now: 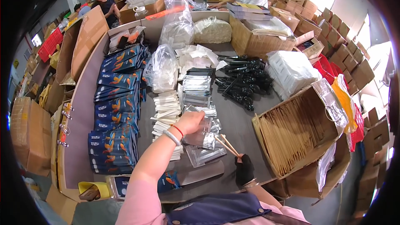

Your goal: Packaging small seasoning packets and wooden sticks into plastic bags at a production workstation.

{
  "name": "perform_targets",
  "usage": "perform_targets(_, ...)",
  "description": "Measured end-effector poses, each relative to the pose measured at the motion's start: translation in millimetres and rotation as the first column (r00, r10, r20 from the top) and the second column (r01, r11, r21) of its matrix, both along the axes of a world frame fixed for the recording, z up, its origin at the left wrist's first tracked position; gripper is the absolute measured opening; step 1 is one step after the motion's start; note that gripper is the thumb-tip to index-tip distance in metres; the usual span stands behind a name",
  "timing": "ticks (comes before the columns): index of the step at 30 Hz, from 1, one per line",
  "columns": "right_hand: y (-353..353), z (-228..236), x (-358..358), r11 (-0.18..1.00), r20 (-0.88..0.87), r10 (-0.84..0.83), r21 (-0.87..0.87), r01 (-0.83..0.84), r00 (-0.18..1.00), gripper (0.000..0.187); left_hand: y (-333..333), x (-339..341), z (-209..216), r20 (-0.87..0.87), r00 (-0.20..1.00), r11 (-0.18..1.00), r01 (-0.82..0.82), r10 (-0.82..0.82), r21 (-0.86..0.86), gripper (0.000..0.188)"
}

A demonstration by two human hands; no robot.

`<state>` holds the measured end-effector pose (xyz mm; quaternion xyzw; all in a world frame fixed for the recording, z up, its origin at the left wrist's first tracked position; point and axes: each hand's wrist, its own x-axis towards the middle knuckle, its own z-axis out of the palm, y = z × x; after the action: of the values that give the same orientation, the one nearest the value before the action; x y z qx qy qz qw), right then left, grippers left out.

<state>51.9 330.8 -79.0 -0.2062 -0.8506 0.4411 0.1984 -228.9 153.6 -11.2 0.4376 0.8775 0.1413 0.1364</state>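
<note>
Chopsticks over grey table, boxes around

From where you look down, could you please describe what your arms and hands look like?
Both sleeves are pink. The left hand is ungloved, with a thin red band and a thicker pale bangle at the wrist. The right hand wears a black glove.

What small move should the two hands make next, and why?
Perhaps the left hand should bring one clear plastic sleeve toward the wooden sticks: this hand is at the sleeves, and the right hand holds the sticks with their far ends pointing toward those sleeves.
</note>
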Motion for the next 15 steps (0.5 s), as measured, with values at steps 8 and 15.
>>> perform_targets(8,-1.8,0.4,6.1,0.990,0.001,-0.044,0.138,0.043,0.999,0.011,-32.7,110.9,39.6,0.304,0.947,0.858,-0.238,0.101,0.456,0.023)
perform_targets(15,2.1,0.5,-4.6,0.960,-0.085,0.060,0.277,-0.034,0.995,0.017,-71.4,183.9,-23.2,-0.057,0.995,0.960,-0.067,0.085,0.271,0.021)
